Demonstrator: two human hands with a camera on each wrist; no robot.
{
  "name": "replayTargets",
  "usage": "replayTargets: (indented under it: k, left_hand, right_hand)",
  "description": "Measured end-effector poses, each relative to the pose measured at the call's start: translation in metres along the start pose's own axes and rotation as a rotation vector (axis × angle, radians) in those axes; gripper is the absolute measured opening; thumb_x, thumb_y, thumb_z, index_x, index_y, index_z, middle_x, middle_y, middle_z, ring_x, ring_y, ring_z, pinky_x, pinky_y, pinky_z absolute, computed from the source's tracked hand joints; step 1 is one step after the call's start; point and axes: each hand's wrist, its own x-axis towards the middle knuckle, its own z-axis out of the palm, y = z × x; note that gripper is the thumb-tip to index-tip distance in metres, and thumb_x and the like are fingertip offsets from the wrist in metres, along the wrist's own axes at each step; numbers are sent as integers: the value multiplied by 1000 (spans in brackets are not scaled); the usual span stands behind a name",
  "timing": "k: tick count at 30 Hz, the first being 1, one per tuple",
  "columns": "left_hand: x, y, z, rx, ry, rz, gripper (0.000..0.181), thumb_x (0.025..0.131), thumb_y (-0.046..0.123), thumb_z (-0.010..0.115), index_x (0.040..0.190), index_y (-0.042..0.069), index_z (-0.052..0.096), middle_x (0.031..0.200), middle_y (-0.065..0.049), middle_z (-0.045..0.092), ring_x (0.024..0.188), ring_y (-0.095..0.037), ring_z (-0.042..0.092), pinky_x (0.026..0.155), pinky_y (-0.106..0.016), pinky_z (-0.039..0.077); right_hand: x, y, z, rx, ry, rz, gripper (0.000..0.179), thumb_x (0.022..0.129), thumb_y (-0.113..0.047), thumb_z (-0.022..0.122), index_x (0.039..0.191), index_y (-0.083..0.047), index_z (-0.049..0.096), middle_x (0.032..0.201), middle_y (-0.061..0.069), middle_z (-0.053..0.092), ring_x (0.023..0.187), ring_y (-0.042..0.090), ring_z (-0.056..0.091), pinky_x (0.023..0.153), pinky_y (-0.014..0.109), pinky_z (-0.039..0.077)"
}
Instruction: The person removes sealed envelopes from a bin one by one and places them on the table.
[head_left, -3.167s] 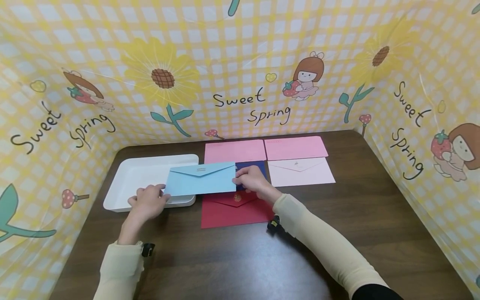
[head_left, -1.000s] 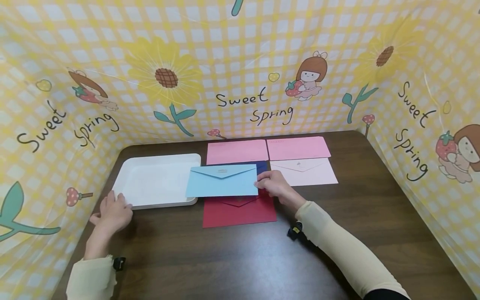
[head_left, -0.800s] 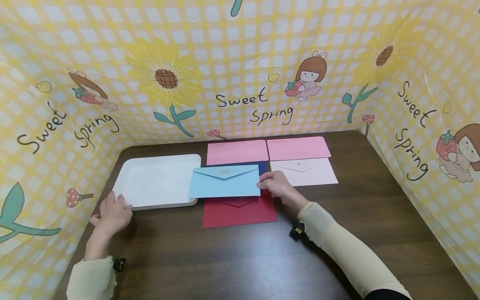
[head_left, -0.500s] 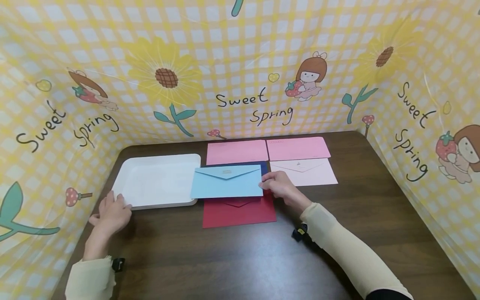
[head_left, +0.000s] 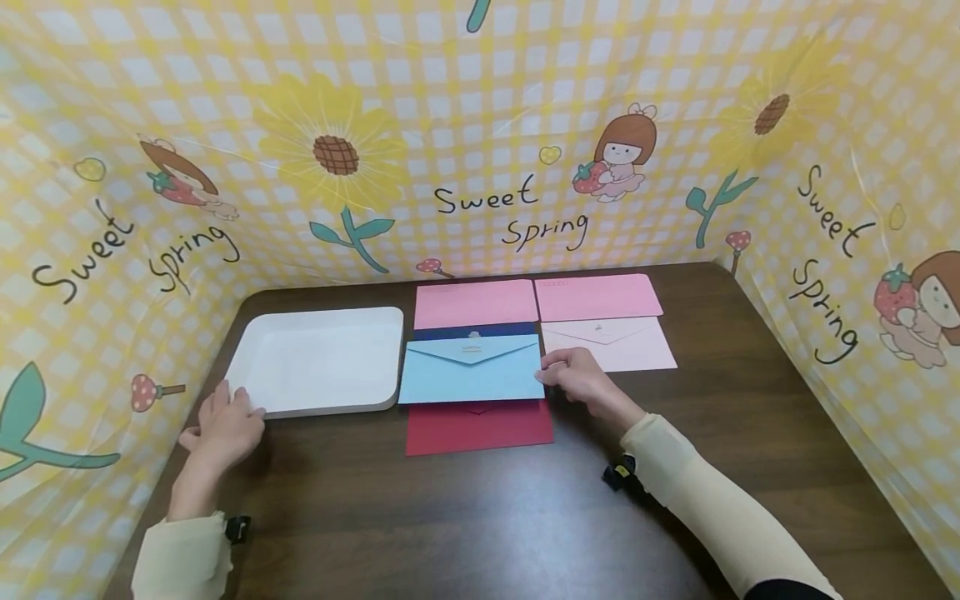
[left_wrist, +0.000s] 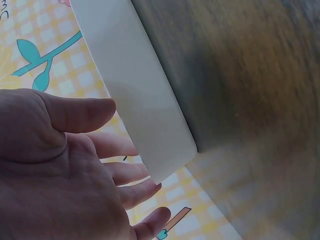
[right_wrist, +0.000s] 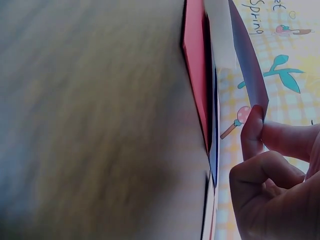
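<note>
My right hand (head_left: 577, 377) pinches the right short edge of a light blue envelope (head_left: 471, 375), its V-shaped flap facing up. In the right wrist view that envelope (right_wrist: 252, 65) is held between thumb and fingers, raised clear of the envelopes lying beneath it. Below it lie a navy envelope (head_left: 450, 331), mostly covered, and a red envelope (head_left: 480, 433), its upper part hidden. My left hand (head_left: 225, 425) rests at the near left corner of a white tray (head_left: 315, 412). In the left wrist view its fingers are loosely extended by the tray's rim (left_wrist: 142, 100).
Two pink envelopes (head_left: 476, 304) lie side by side along the back of the dark wooden table (head_left: 450, 525). A pale pink envelope (head_left: 637, 350) lies in front of the right one. Yellow checked cloth (head_left: 480, 108) walls in the back and sides.
The light blue envelope has moved right and slightly nearer in my right hand, from over the tray to above the navy and red envelopes. Earlier, my left hand shifted left to the tray's corner.
</note>
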Motion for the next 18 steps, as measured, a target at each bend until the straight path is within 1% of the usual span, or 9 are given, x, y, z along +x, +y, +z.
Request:
replayTargets:
  k: [5, 10, 18]
  left_hand:
    - [0, 0, 0, 9, 7, -2, 60, 108, 14, 39, 145, -29, 21, 157, -47, -7, 144, -66, -2, 99, -89, 5]
    - [-1, 0, 0, 10, -7, -16, 62, 108, 15, 39, 148, -28, 19, 158, -46, -9, 145, -66, -4, 99, -89, 4]
    - [-2, 2, -2, 11, -10, 1, 61, 107, 14, 39, 146, -29, 21, 158, -46, -8, 144, -67, -4, 98, -90, 4]
  right_hand:
    - [-3, 6, -9, 4, -1, 14, 19, 97, -15, 70, 110, -2, 74, 88, 9, 65, 66, 23, 49, 54, 30, 40]
    - [-4, 8, -17, -1, -1, 29, 21, 97, -15, 71, 112, -2, 75, 90, 9, 66, 70, 24, 51, 56, 30, 41]
    - [-10, 10, -28, -36, -9, 25, 24, 97, -15, 70, 115, 0, 74, 91, 10, 68, 69, 24, 51, 55, 30, 41]
